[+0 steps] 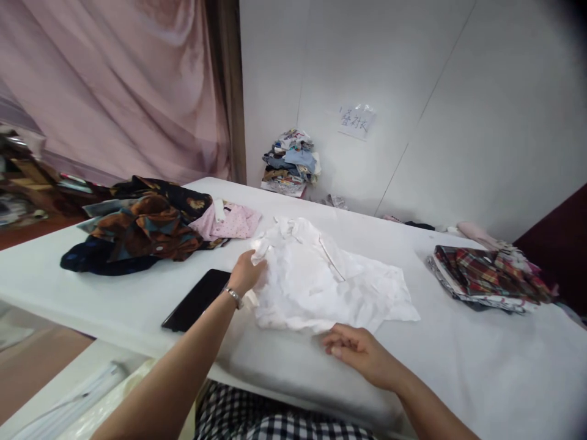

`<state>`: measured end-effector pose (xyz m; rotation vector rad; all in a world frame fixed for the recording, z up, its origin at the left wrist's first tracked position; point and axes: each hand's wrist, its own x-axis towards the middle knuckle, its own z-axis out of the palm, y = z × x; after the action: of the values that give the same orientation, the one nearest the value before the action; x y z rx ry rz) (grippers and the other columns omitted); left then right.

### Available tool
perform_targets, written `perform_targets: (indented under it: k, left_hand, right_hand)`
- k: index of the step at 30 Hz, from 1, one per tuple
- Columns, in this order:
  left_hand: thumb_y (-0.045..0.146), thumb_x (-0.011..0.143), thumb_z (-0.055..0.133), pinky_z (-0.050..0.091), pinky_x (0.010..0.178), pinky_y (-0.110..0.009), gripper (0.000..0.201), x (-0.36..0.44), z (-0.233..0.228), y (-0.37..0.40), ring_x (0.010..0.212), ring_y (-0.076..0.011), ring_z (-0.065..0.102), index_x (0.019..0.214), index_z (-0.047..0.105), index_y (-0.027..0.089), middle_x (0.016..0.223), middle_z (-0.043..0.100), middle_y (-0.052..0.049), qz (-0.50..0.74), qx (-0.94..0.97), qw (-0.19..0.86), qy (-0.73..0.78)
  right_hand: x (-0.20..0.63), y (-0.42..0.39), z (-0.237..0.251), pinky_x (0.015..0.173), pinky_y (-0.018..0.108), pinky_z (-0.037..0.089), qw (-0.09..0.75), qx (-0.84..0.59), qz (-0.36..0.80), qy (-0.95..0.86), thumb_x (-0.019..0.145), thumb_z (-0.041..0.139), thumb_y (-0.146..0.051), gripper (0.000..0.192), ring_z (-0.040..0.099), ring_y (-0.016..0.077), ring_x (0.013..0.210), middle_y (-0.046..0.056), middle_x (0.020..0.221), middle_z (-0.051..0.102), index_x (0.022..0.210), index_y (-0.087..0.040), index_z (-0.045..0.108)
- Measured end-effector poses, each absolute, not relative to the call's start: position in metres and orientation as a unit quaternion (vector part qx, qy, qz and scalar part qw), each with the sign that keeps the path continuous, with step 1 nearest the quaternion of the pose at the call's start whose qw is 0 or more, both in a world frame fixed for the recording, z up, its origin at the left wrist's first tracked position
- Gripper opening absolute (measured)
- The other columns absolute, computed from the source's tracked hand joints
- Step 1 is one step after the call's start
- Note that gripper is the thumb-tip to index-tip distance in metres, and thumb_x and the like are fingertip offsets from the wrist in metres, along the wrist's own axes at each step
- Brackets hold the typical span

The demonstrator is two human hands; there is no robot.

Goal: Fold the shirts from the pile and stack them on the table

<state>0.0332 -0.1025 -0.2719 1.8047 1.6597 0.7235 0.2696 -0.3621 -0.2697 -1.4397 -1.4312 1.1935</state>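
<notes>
A white shirt (302, 275) lies spread on the white table in front of me, its collar toward the far side and one part stretching out to the right. My left hand (247, 273) is closed on the shirt's left edge, with a metal bracelet on that wrist. At the near edge of the shirt is my right hand (355, 353), its fingers loosely bent with no cloth visibly pinched. Just left of my left hand a black tablet-like slab (197, 299) rests on the table, partly covered by my wrist.
Rumpled dark and brown patterned clothes (147, 226) and a pink garment (229, 221) lie on the left of the white table (458, 360). Folded plaid shirts (486, 275) are stacked at the right. Behind the table rises a clothes pile (292, 160), beside a wall sign (356, 120).
</notes>
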Motion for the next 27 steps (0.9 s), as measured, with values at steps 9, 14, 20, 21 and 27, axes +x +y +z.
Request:
perform_targets:
  k: [9, 14, 20, 21, 27]
  left_hand:
    - [0.025, 0.083, 0.060, 0.050, 0.087, -0.037, 0.051, 0.037, -0.274, -0.116, 0.103, -0.0286, 0.067, 0.131, 0.051, 0.010, 0.112, 0.071, -0.018, 0.191, 0.682, 0.322, 0.628]
    - [0.019, 0.086, 0.049, 0.050, 0.066, -0.026, 0.036, 0.057, -0.263, -0.133, 0.072, -0.0164, 0.068, 0.120, 0.062, 0.017, 0.086, 0.074, -0.004, 0.243, 0.690, 0.364, 0.576]
    - [0.013, 0.082, 0.047, 0.051, 0.082, -0.029, 0.030, 0.073, -0.265, -0.191, 0.085, -0.0170, 0.066, 0.099, 0.070, 0.022, 0.094, 0.073, -0.003, 0.331, 0.750, 0.339, 0.462]
    - [0.012, 0.081, 0.047, 0.052, 0.083, -0.030, 0.030, 0.073, -0.269, -0.198, 0.085, -0.0175, 0.066, 0.096, 0.070, 0.022, 0.093, 0.072, -0.003, 0.340, 0.768, 0.327, 0.433]
    - [0.012, 0.078, 0.046, 0.053, 0.077, -0.037, 0.029, 0.065, -0.290, -0.220, 0.081, -0.0226, 0.065, 0.088, 0.070, 0.026, 0.086, 0.069, -0.006, 0.307, 0.817, 0.300, 0.384]
  right_hand:
    - [0.291, -0.294, -0.249, 0.073, 0.036, 0.054, 0.468, -0.603, 0.416, -0.494, 0.077, 0.068, -0.054, 0.043, 0.068, 0.0203, 0.078, 0.009, 0.087, 0.074, 0.098, -0.017, 0.072]
    - [0.293, -0.240, -0.239, 0.071, 0.035, 0.055, 0.469, -0.604, 0.398, -0.507, 0.076, 0.066, -0.046, 0.040, 0.069, 0.0201, 0.078, 0.010, 0.093, 0.074, 0.102, -0.017, 0.071]
    - [0.285, -0.173, -0.236, 0.084, 0.037, 0.054, 0.313, -0.644, 0.286, -0.637, 0.078, 0.055, -0.016, 0.069, 0.066, 0.0222, 0.104, 0.012, 0.138, 0.058, 0.146, -0.023, 0.043]
    - [0.283, -0.162, -0.236, 0.091, 0.038, 0.052, 0.261, -0.645, 0.243, -0.676, 0.077, 0.055, -0.012, 0.076, 0.061, 0.0238, 0.115, 0.011, 0.146, 0.050, 0.149, -0.025, 0.038]
    - [0.251, -0.111, -0.236, 0.110, 0.043, 0.036, -0.030, -0.574, 0.079, -0.814, 0.080, 0.052, -0.005, 0.081, 0.027, 0.0289, 0.146, 0.003, 0.165, 0.015, 0.152, -0.034, 0.032]
